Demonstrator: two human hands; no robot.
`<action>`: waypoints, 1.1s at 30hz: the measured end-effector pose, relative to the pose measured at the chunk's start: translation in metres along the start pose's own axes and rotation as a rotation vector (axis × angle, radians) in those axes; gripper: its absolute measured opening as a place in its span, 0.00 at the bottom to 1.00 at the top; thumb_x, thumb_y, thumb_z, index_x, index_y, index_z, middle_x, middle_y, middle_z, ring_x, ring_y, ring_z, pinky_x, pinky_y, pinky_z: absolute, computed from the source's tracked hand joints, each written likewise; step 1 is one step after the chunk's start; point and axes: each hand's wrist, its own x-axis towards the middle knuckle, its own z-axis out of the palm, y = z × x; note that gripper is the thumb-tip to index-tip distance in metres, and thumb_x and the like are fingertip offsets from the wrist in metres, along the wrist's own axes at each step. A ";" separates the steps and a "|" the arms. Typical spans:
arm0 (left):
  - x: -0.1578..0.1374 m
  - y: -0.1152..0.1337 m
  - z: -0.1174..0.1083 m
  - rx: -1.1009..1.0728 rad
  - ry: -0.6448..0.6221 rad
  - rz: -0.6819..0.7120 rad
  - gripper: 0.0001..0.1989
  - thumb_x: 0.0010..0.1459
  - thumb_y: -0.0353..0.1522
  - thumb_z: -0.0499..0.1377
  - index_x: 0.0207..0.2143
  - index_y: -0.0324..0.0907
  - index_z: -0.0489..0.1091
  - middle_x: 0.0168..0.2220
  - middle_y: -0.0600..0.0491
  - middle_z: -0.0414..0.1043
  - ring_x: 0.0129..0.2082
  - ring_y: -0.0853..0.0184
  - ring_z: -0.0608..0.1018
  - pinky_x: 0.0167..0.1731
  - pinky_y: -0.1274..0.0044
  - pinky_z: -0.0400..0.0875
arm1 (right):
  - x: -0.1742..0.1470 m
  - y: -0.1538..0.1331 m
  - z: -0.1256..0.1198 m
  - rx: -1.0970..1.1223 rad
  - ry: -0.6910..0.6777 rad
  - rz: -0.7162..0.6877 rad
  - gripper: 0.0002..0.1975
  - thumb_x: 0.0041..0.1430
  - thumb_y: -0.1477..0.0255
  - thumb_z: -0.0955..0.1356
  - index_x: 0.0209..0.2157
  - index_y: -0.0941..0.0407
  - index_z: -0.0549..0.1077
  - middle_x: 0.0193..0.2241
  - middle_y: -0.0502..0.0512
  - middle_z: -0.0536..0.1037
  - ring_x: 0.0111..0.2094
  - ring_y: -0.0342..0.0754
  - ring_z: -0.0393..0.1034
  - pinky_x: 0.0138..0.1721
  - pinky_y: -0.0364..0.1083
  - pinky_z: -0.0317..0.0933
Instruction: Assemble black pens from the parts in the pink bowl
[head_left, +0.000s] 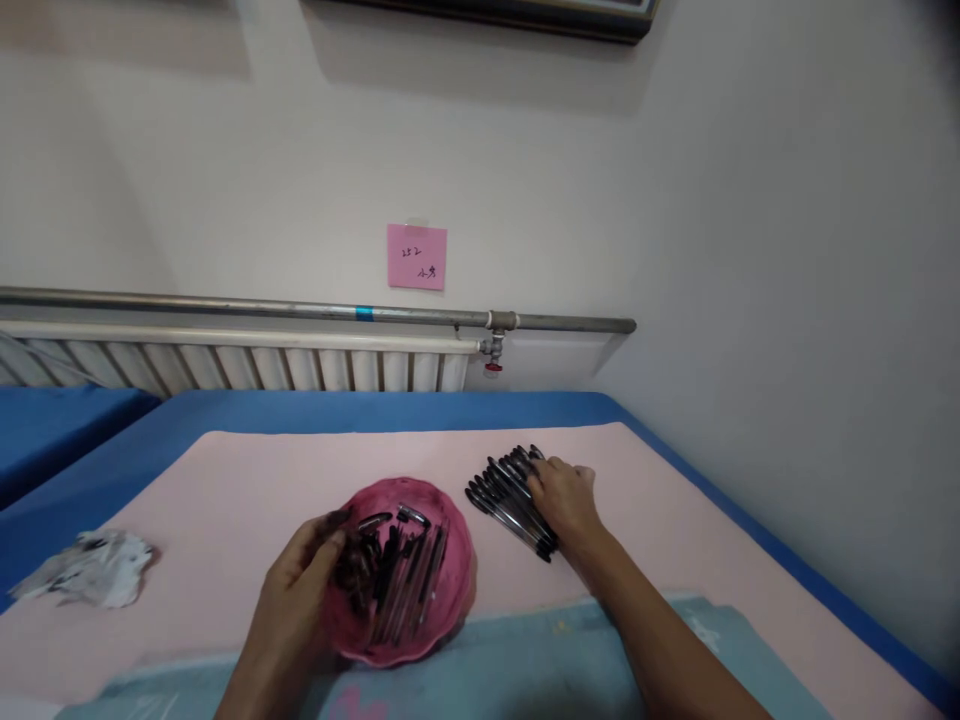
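Across the pink mat (262, 475), black pens (517, 507) lie side by side, slanting from far left to near right, left of the nearer right hand (568, 500), its fingers curled, grip unclear, while the left hand (300, 565) bends its fingers at the pink bowl (460, 560), any pinch indistinct.

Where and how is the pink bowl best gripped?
Probably pinch the scalloped rim of the pink bowl from the right: its edge is exposed there, while the left hand covers part of the left side. Keep it level, since loose pen parts lie inside.
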 end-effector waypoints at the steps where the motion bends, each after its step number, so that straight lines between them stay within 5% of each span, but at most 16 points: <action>1: 0.001 0.001 -0.001 -0.002 0.011 0.011 0.20 0.43 0.40 0.65 0.38 0.40 0.72 0.33 0.52 0.76 0.33 0.65 0.75 0.34 0.78 0.70 | 0.000 -0.001 0.000 0.010 0.007 -0.004 0.12 0.57 0.75 0.60 0.33 0.58 0.74 0.31 0.60 0.76 0.34 0.52 0.68 0.40 0.51 0.45; 6: 0.009 0.001 -0.010 0.028 0.051 0.052 0.22 0.44 0.42 0.62 0.41 0.39 0.71 0.26 0.54 0.73 0.26 0.68 0.72 0.27 0.78 0.67 | -0.007 -0.032 -0.011 0.255 0.088 -0.155 0.11 0.58 0.73 0.60 0.34 0.57 0.73 0.33 0.57 0.77 0.36 0.50 0.68 0.42 0.50 0.48; 11: 0.011 0.000 -0.018 0.174 0.032 0.143 0.15 0.50 0.40 0.57 0.38 0.40 0.71 0.28 0.53 0.73 0.28 0.66 0.73 0.28 0.76 0.66 | -0.031 -0.084 -0.034 0.413 -0.286 -0.513 0.09 0.56 0.76 0.60 0.29 0.56 0.71 0.28 0.52 0.75 0.31 0.46 0.65 0.38 0.47 0.50; 18: 0.005 -0.006 0.002 0.982 -0.237 0.462 0.11 0.53 0.26 0.51 0.34 0.41 0.72 0.35 0.46 0.75 0.38 0.58 0.74 0.39 0.69 0.64 | -0.035 -0.116 -0.037 0.159 -0.516 -0.724 0.10 0.53 0.81 0.61 0.30 0.56 0.73 0.31 0.54 0.75 0.34 0.48 0.65 0.36 0.48 0.47; 23: 0.004 -0.006 0.023 1.389 -0.310 0.452 0.16 0.54 0.23 0.46 0.37 0.37 0.73 0.37 0.40 0.76 0.38 0.52 0.74 0.38 0.66 0.63 | -0.034 -0.126 -0.032 0.002 -0.563 -0.757 0.09 0.52 0.81 0.63 0.30 0.57 0.73 0.32 0.59 0.75 0.34 0.51 0.65 0.37 0.49 0.48; 28: 0.008 -0.012 0.029 1.375 -0.316 0.390 0.19 0.55 0.22 0.43 0.39 0.35 0.73 0.38 0.36 0.75 0.39 0.52 0.76 0.36 0.67 0.65 | -0.033 -0.125 -0.033 0.065 -0.535 -0.759 0.09 0.54 0.80 0.63 0.31 0.57 0.73 0.33 0.59 0.75 0.34 0.50 0.65 0.38 0.49 0.51; 33: 0.011 -0.015 0.020 1.073 -0.181 0.386 0.16 0.52 0.22 0.49 0.33 0.39 0.75 0.35 0.40 0.76 0.37 0.55 0.76 0.39 0.68 0.65 | -0.028 -0.112 -0.030 0.389 -0.357 -0.639 0.09 0.58 0.78 0.62 0.36 0.56 0.73 0.35 0.57 0.74 0.36 0.48 0.65 0.40 0.48 0.56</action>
